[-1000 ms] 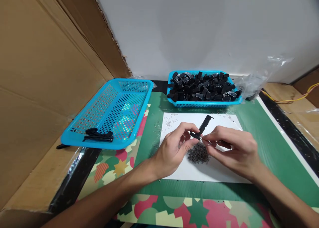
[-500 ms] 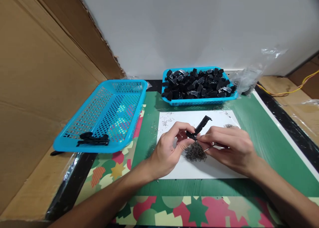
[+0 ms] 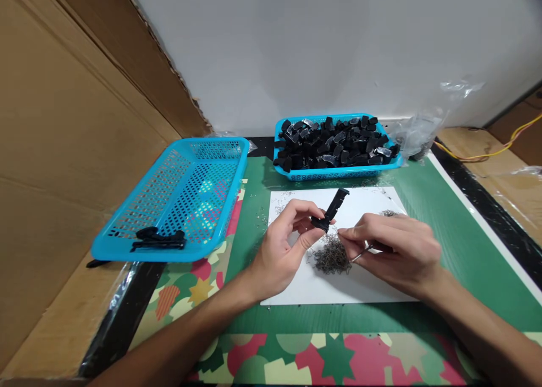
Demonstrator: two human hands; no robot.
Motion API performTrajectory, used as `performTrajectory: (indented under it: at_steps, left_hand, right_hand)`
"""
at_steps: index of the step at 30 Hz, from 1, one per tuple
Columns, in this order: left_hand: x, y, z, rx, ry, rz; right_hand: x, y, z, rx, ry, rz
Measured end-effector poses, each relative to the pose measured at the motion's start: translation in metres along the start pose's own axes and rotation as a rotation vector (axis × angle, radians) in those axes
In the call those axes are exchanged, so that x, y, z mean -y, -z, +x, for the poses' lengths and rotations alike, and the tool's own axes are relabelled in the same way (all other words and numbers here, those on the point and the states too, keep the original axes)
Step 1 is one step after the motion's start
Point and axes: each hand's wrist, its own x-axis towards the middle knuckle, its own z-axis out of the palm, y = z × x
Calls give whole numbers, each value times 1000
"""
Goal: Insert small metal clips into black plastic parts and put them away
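Note:
A black plastic part [image 3: 336, 205] with a long notched arm tilts up to the right, pinched by its lower end between the thumb and fingers of my left hand [image 3: 282, 251]. Just right of it, my right hand [image 3: 392, 251] is closed, its thumb and forefinger tips together beside the part but apart from it. A thin metal tool [image 3: 361, 254] is tucked in my right fingers, mostly hidden. Whether a small wire piece sits between those fingertips is too small to tell. Below both hands lies a pile of small bent wire pieces [image 3: 332, 257] on a white sheet [image 3: 364, 288].
At the back, a blue basket [image 3: 339, 175] is heaped with black plastic parts. Another blue basket [image 3: 169, 255] at left holds a few black parts [image 3: 158, 238]. A clear plastic bag [image 3: 423, 130] stands at back right. Cardboard [image 3: 76, 122] walls the left side.
My right fingertips have drawn away from the black part, slightly to the right. My left hand has turned the part, so its arm stands steeper, and shifted it slightly left.

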Motion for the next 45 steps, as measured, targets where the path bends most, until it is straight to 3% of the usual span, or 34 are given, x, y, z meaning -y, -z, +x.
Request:
performTrajectory:
  at_steps: [8, 27, 31, 40, 45]
  left_hand:
    - [1, -1, -5, 32, -31, 103]
    - [-1, 1, -2, 84, -2, 121]
    - [-3, 0, -1, 83, 51, 43]
    - [-4, -8, 1, 115, 270, -352]
    - [-6, -7, 2, 113, 278, -326]
  right_hand:
    - [-1, -1, 0, 33, 65, -53]
    - [-3, 2, 1, 127, 51, -83]
    - [-5, 1, -2, 109, 43, -100]
    - [-5, 3, 1, 88, -29, 71]
    - [-3, 2, 3, 78, -62, 60]
